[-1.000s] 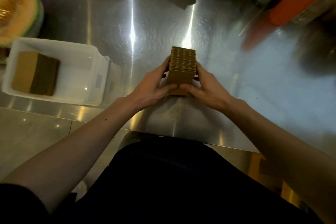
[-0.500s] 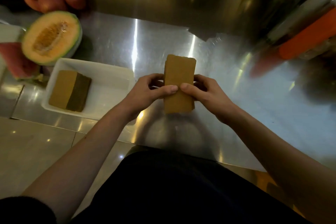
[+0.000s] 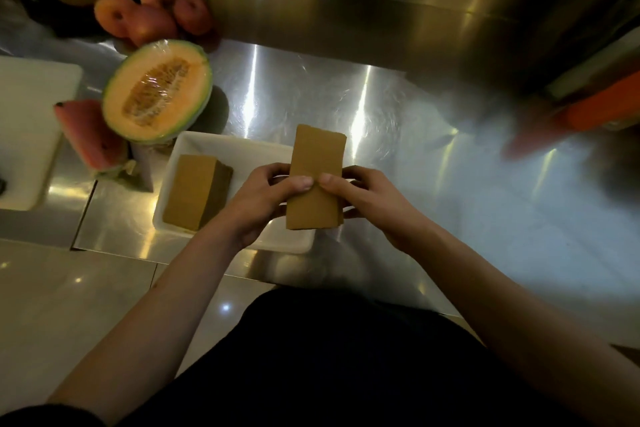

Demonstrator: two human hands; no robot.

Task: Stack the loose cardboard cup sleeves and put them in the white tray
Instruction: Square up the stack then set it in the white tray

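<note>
I hold a stack of brown cardboard cup sleeves with both hands, flat face toward me, above the right end of the white tray. My left hand grips its left side and my right hand grips its right side, thumbs pressed on the front. Another stack of sleeves lies in the left part of the tray. My hands hide the tray's right part.
A wrapped half melon and a watermelon slice sit just left of the tray, peaches behind them. A white board lies at far left. A blurred orange object is at right on the steel counter.
The stack was turned from edge-up to flat face toward me and lifted off the counter. It and both hands have moved left, over the tray's right end.
</note>
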